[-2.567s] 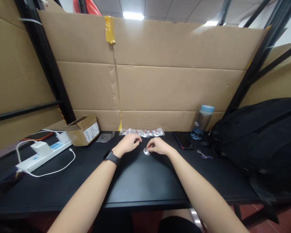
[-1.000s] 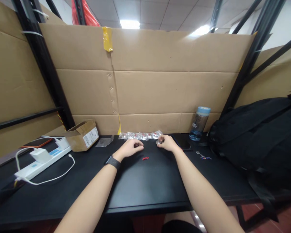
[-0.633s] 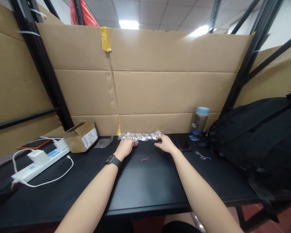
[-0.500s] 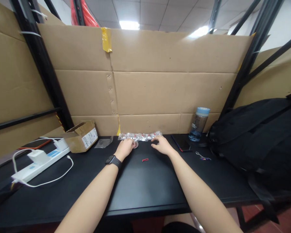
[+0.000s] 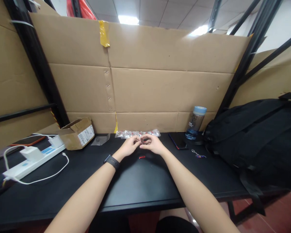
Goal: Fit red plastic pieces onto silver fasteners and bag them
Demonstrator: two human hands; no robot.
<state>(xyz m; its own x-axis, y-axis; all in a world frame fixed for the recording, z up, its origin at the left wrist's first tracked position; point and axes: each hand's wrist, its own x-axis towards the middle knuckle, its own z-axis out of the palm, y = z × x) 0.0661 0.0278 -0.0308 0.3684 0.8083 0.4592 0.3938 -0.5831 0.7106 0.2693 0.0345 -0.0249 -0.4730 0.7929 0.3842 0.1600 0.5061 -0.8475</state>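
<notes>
My left hand (image 5: 129, 145), with a black watch on its wrist, is closed at the fingertips on a small clear round disc (image 5: 142, 141), mostly covered by fingers. From the other side, the curled thumb and fingers of my right hand (image 5: 154, 144) close on the same disc. What is on or inside the disc is too small to make out. A short red cord loop (image 5: 142, 157) lies on the black table just below the hands. Right behind them stretches a row of shiny clear plastic packets (image 5: 128, 133) with red bits.
To the left are a flat clear bag (image 5: 100, 140), an opened cardboard box (image 5: 77, 134) and a white power strip (image 5: 36, 163) with cables. On the right lie a phone (image 5: 178, 141), a beaded strap (image 5: 198, 154), a water bottle (image 5: 196, 123) and a black backpack (image 5: 254, 139).
The right hand has moved left to meet the left hand at the disc, and its fingers have closed in. The left hand still has the disc. The camera view has shifted slightly.
</notes>
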